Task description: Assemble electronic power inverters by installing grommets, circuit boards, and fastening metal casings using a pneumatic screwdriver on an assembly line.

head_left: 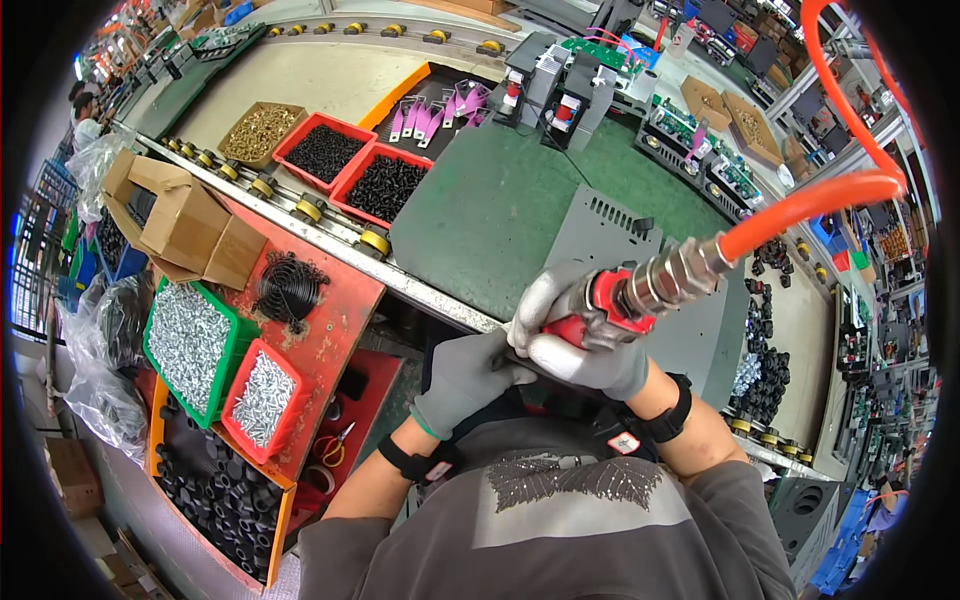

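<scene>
My right hand (607, 366), in a grey glove with white fingers, is wrapped round a red air tool (606, 300). The tool's metal fitting (680, 278) points up toward the head, and its lower end is hidden behind my hands. Close beside it, my gloved left hand (468, 378) is closed, with its fingertips by the right hand; what they pinch, if anything, is hidden. Just beyond my hands, a flat grey sheet-metal panel (597, 232) with slots and holes lies on the green work surface (480, 205).
An orange air hose (810, 198) arches up from the tool at the right. Red bins (395, 217) of black screws stand ahead left. A green bin (155, 345) and a red bin (232, 405) of silver screws sit left, near an open cardboard box (190, 222) and scissors (333, 448).
</scene>
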Demonstrator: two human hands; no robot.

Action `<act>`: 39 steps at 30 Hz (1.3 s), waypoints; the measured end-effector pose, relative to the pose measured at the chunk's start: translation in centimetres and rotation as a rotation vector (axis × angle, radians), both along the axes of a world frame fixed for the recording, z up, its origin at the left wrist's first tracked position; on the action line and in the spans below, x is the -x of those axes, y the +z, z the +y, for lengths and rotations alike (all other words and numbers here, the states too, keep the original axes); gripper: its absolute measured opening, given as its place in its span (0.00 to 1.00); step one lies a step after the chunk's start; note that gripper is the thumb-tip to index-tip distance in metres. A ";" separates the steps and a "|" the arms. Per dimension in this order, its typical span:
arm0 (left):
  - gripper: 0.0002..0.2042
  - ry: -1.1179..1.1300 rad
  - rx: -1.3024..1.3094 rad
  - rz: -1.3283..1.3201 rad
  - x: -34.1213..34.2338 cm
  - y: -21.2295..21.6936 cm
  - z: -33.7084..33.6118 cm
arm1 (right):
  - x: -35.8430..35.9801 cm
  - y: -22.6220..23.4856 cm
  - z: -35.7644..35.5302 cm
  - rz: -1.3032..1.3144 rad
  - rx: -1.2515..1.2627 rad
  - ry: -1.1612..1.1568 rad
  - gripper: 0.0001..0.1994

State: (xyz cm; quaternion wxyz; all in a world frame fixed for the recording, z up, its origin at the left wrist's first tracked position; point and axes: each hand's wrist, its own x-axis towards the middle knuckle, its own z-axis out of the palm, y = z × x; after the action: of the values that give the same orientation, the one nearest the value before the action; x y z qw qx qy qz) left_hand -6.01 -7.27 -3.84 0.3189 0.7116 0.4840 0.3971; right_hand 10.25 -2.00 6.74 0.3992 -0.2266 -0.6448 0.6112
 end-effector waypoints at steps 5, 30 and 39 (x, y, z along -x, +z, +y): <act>0.18 0.015 0.061 -0.008 0.0 -0.1 0.0 | -0.2 -0.7 0.1 -0.047 0.079 -0.004 0.10; 0.20 -0.629 1.001 -0.656 -12.6 8.7 5.5 | -14.8 7.4 -3.4 0.239 -0.287 -0.282 0.12; 0.26 -0.535 1.088 -0.677 -16.8 9.1 5.6 | -18.5 6.8 -4.3 0.316 -0.252 -0.470 0.13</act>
State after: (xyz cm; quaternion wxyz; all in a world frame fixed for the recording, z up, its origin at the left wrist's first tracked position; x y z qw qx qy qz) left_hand 10.77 -1.70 5.24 0.8507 0.3823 0.2962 0.2058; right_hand 28.71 -6.27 13.56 0.6498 -0.2203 -0.5755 0.4450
